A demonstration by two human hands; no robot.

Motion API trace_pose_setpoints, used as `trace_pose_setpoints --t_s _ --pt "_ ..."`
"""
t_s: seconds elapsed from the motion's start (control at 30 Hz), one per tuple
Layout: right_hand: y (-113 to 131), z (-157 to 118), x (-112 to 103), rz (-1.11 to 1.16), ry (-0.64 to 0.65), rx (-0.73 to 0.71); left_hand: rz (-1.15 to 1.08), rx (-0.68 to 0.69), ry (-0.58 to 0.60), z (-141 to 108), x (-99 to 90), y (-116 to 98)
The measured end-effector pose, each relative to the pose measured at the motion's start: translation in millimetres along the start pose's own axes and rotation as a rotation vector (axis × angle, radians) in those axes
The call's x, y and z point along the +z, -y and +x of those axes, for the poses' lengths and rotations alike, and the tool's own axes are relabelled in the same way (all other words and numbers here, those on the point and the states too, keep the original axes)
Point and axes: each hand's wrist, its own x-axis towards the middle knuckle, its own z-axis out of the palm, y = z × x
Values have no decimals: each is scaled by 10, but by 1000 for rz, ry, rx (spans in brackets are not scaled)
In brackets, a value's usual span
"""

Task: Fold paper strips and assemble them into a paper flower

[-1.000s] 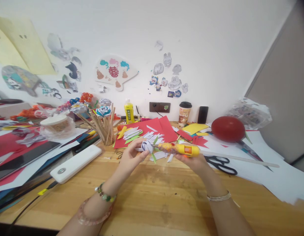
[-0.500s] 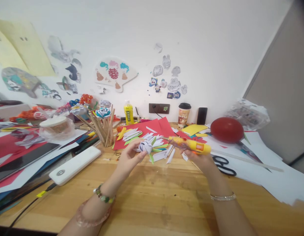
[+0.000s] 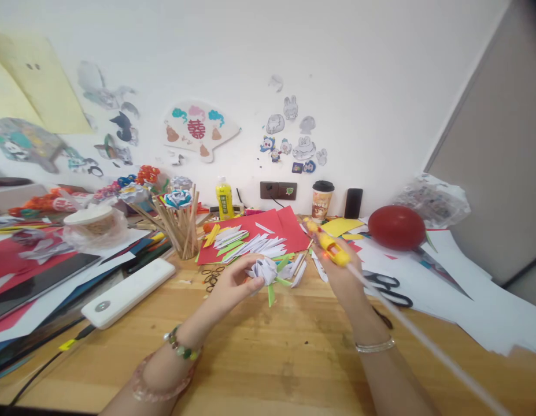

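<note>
A white folded-paper flower (image 3: 264, 270) with green paper leaves (image 3: 271, 294) is pinched between the thumb and fingers of my left hand (image 3: 237, 282). My right hand (image 3: 340, 280) is wrapped round a yellow glue gun (image 3: 335, 251), whose front end points up and away toward the wall. A pale glue stick (image 3: 419, 341) sticks out of its back toward the lower right. Beyond both hands, white and green paper strips (image 3: 261, 247) lie on and beside a red sheet (image 3: 289, 222).
Wooden sticks (image 3: 187, 234) with paper flowers stand left of the strips. A white power bank (image 3: 129, 292) lies at the left. Black scissors (image 3: 391, 289), a red balloon (image 3: 396, 227) and white sheets (image 3: 458, 289) are at the right. A lidded cup (image 3: 322, 201) stands near the wall.
The glue gun has swung from pointing left at the flower to pointing away, and its glue stick now trails to the lower right. The flower has shifted slightly right and down.
</note>
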Motion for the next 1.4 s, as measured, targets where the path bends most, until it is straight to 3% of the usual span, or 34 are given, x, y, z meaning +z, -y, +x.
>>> trace_pose_setpoints --t_s 0.13,0.23,0.37,0.43,0.63,0.73,0.8,0.87,0.93,1.0,1.13,1.4 --pt "-145 93 -70 -426 26 -66 55 17 31 8 -6 -13" --pt "-196 113 -63 -476 58 -29 139 30 48 16 -19 -9" --pt "-210 167 -131 -617 -40 128 186 31 55 28 -63 22" --pt "-256 207 -194 -680 -31 156 187 17 37 32 -93 34" --pt "-592 198 -174 -856 342 126 181 -46 -54 39 -140 -15" --pt "-643 164 -77 -741 426 88 155 -53 19 40 -126 -32" --pt "-548 147 -27 -569 366 31 128 -49 106 36 -113 -20" --pt "-368 115 16 -261 303 -56 107 -38 195 29 -102 6" --pt "-161 55 61 107 477 -80 102 -28 263 22 -90 35" --pt "12 -23 108 298 636 -77 96 -21 305 16 -76 58" --pt "167 -132 162 446 802 -13 96 -35 299 6 -56 73" --pt "161 -128 143 489 871 -20 124 -20 288 6 -59 59"
